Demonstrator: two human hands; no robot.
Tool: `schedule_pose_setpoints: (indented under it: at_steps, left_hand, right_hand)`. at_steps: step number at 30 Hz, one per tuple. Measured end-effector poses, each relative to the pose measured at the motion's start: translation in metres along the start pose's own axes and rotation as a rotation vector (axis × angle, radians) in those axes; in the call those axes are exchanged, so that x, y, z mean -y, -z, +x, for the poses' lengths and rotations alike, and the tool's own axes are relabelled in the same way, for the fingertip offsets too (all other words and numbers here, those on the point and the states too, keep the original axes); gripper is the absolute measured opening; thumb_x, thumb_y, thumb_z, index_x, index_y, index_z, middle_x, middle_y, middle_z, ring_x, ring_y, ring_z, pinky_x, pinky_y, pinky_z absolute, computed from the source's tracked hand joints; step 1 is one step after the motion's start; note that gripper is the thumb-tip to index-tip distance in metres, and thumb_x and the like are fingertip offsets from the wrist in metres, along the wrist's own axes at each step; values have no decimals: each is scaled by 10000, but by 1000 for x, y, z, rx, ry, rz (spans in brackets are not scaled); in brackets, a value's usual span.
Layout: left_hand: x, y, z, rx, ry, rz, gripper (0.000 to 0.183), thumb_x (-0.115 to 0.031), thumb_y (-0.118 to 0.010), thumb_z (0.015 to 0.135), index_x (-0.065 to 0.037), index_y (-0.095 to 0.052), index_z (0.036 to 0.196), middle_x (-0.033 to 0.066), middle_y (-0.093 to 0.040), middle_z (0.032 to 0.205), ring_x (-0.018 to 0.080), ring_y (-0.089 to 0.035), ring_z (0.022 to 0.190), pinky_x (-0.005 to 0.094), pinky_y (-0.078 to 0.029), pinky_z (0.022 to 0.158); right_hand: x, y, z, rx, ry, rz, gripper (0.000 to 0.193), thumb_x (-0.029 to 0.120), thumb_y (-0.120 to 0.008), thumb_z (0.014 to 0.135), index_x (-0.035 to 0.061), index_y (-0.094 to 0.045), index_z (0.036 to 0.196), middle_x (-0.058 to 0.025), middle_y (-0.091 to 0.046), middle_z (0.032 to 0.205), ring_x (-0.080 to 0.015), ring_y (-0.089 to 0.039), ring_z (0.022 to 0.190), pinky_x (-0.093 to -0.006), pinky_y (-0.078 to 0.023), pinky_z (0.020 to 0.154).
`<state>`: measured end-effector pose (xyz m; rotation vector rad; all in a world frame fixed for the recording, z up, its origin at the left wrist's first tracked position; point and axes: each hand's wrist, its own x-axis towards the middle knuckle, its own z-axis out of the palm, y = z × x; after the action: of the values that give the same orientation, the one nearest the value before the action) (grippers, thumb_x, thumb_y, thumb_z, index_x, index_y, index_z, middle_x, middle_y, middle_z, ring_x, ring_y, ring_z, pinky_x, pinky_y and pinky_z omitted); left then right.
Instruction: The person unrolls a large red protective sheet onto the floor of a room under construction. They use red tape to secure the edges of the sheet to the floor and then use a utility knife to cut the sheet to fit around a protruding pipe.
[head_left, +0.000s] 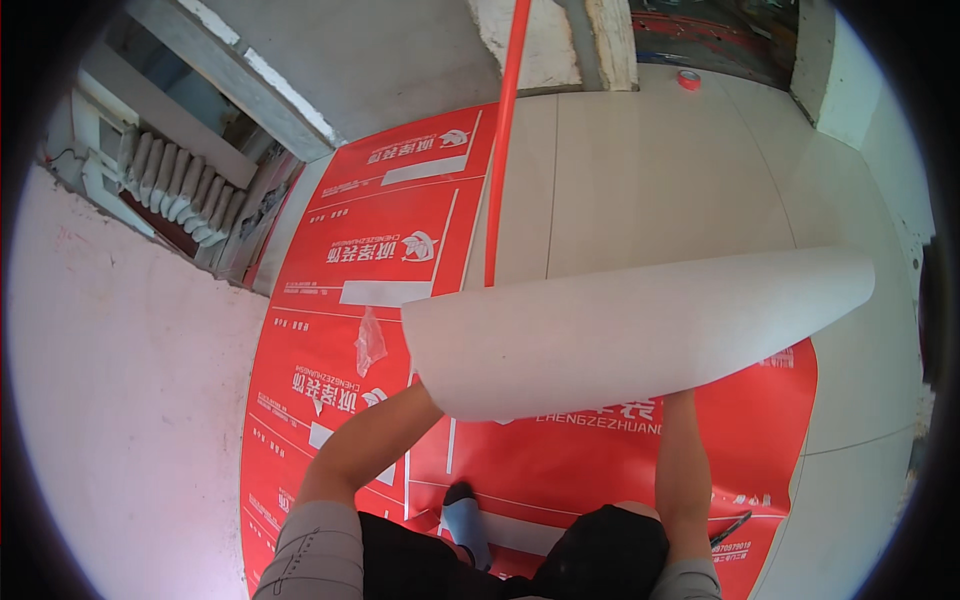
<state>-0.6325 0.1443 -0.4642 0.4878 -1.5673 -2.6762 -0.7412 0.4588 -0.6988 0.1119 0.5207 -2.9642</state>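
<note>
A large red printed floor-protection sheet lies in front of me, and its far part is lifted and curled over, showing the white underside [640, 330]. My left forearm [375, 445] reaches to the left end of this curl, my right forearm [684, 470] to its right half. Both hands are hidden behind the white curl, so their fingers and grip do not show. Under my knees the near part of the red sheet [560, 460] is spread on the floor. A thin dark object [731, 530] rests on it beside my right forearm.
More red sheeting [385, 235] covers the floor at left, with a clear plastic scrap [370, 342] on it. An upright red pole [506, 130] rises beyond the curl. Pale tiles [640, 180] carry a red tape roll [688, 80]. A pinkish wall [120, 400] borders the left.
</note>
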Motion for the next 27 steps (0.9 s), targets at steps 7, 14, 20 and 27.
schedule_pose_setpoints:
  at_steps: [7,14,20,27]
  left_hand:
    - [32,5,25,-21,25,-52,449,-221,-635,950,-19,-534,1339,99,-636,1228,179,-647,1051,339,-563,806]
    - [71,-3,60,-40,50,-95,449,-211,-632,951,-17,-527,1344,105,-633,1234,176,-646,1055,335,-561,805]
    - [71,14,71,-56,64,-78,450,-202,-629,953,-16,-522,1348,109,-630,1239,174,-644,1059,332,-560,803]
    - [72,28,83,-52,78,-79,450,-192,-627,955,-14,-515,1353,115,-627,1245,172,-643,1064,329,-558,802]
  right_hand:
    - [11,12,14,37,10,-61,579,491,-413,1004,82,-434,1413,-105,-549,1329,-293,-527,1225,-469,-477,1010]
    - [23,3,34,-124,-32,-86,546,479,-411,1004,81,-463,1375,-96,-567,1297,-284,-546,1193,-466,-495,984]
    - [32,-43,31,-353,-172,-216,511,460,-474,985,70,-490,1314,-81,-570,1270,-267,-549,1192,-480,-509,965]
    - [23,-56,-25,-219,-621,-1225,425,250,-630,913,49,-541,1276,-116,-634,1175,-297,-606,1092,-502,-501,939]
